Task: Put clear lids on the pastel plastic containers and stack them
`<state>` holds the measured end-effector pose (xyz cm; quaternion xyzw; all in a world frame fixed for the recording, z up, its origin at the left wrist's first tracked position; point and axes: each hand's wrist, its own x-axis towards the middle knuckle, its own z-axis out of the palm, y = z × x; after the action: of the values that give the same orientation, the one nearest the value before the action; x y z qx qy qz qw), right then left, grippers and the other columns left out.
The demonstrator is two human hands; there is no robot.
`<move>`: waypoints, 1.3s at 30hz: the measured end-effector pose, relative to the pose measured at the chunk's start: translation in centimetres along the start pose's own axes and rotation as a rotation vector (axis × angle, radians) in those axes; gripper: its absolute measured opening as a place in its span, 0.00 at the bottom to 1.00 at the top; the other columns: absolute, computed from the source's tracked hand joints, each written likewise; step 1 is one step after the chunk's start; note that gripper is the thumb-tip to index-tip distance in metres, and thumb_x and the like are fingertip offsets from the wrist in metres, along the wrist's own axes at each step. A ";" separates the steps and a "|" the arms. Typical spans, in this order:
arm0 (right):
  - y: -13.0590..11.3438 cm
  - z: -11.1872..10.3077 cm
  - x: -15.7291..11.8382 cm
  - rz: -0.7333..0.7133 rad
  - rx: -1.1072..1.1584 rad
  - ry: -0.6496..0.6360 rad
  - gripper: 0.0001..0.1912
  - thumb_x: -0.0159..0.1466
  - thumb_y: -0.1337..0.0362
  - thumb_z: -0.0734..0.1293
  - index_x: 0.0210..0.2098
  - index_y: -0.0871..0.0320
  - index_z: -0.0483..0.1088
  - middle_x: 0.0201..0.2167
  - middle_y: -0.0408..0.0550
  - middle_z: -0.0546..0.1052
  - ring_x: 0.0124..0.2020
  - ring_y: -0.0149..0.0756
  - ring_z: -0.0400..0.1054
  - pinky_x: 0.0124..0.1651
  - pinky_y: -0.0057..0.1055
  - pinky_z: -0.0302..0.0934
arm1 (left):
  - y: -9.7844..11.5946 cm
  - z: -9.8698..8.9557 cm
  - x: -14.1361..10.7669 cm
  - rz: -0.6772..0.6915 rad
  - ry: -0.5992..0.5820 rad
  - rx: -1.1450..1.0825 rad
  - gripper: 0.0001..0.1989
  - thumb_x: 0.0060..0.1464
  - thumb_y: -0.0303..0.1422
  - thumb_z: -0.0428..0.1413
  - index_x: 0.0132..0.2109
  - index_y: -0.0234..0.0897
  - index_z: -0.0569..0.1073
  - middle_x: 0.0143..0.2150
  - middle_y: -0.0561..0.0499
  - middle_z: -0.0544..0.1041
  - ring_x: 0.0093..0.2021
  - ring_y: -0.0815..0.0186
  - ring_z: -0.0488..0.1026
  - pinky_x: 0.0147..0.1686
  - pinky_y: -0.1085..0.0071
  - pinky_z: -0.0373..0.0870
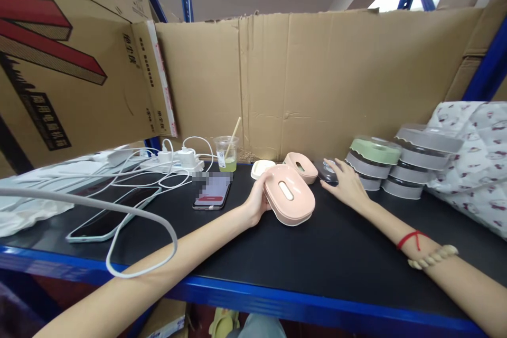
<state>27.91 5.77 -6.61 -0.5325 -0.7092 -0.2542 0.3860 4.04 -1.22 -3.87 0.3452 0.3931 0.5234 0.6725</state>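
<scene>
- Head view: gripping a glossy, pale-pink, rounded-rectangular dish (300,198) in the left hand (257,202), near 5 o'clock from centre; tilted, with a pale oblong (285,190) mid-surface.
- Covering part of a dark-grey, rounded object (325,170) at the dish's 2 o'clock with the right hand (347,185), fingers spread; unable to tell if touching.
- At 10 o'clock: clear plastic cup (221,146) holding yellow-green liquid (228,167) and a straw (234,133).
- Near 3 o'clock: stacked round containers (372,168), green- and grey-banded.

- Head view: wearer's eye level, from the near side of the black tabletop (325,253).
- Faces forward, tipped down; cardboard wall (336,74) ahead.
- Close range: left hand (258,200), right hand (347,184) at arm's reach.
</scene>
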 end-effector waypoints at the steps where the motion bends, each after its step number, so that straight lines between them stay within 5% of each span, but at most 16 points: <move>1: 0.7 0.3 -0.1 0.021 -0.064 -0.049 0.27 0.52 0.51 0.65 0.49 0.55 0.68 0.50 0.57 0.67 0.50 0.49 0.64 0.45 0.48 0.64 | 0.1 0.1 -0.1 -0.007 0.004 -0.024 0.12 0.53 0.34 0.47 0.38 0.32 0.72 0.29 0.48 0.74 0.27 0.65 0.71 0.27 0.73 0.67; 7: 0.8 -0.1 0.2 0.200 -0.100 -0.275 0.23 0.46 0.51 0.69 0.37 0.58 0.70 0.46 0.56 0.67 0.45 0.47 0.66 0.47 0.46 0.64 | 0.5 0.1 -0.2 -0.031 0.006 -0.128 0.10 0.49 0.29 0.45 0.34 0.32 0.70 0.24 0.50 0.72 0.24 0.68 0.69 0.25 0.77 0.65; 19: 2.3 2.1 -1.0 0.139 -0.182 -0.084 0.32 0.55 0.41 0.59 0.50 0.54 0.67 0.40 0.61 0.67 0.40 0.47 0.67 0.39 0.46 0.63 | 0.6 0.3 -0.5 -0.049 -0.066 -0.101 0.11 0.51 0.31 0.46 0.37 0.30 0.71 0.28 0.47 0.74 0.27 0.66 0.71 0.28 0.73 0.68; 25: 0.4 0.7 -0.3 0.347 -0.106 -0.083 0.31 0.57 0.42 0.56 0.53 0.51 0.66 0.46 0.62 0.66 0.48 0.55 0.64 0.44 0.53 0.61 | 0.7 0.5 -0.6 -0.006 -0.065 -0.125 0.08 0.54 0.29 0.46 0.35 0.32 0.69 0.26 0.50 0.72 0.25 0.70 0.70 0.26 0.76 0.68; 31: -0.4 -0.7 0.2 0.431 -0.018 -0.148 0.30 0.55 0.42 0.60 0.51 0.51 0.68 0.46 0.59 0.67 0.48 0.52 0.65 0.46 0.49 0.63 | 0.4 0.2 -0.3 -0.025 -0.091 -0.078 0.08 0.53 0.29 0.46 0.36 0.32 0.69 0.28 0.48 0.73 0.27 0.67 0.71 0.29 0.72 0.70; 36: -2.1 -2.7 0.8 0.553 0.017 -0.380 0.27 0.58 0.47 0.59 0.54 0.49 0.64 0.50 0.56 0.66 0.50 0.47 0.65 0.53 0.46 0.60 | 0.6 0.3 -0.3 0.000 -0.057 -0.093 0.09 0.53 0.28 0.46 0.38 0.31 0.69 0.28 0.48 0.72 0.28 0.67 0.71 0.29 0.72 0.71; 39: -3.0 -3.8 1.1 0.636 0.044 -0.400 0.27 0.60 0.48 0.57 0.57 0.47 0.61 0.54 0.53 0.63 0.53 0.46 0.63 0.56 0.43 0.57 | 0.7 0.3 -0.3 0.006 -0.041 -0.102 0.08 0.54 0.27 0.45 0.38 0.30 0.68 0.27 0.48 0.71 0.27 0.67 0.71 0.28 0.72 0.72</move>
<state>25.91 2.56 -3.37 -0.7567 -0.5750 0.0028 0.3111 3.97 -1.39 -3.07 0.3225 0.3510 0.5375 0.6956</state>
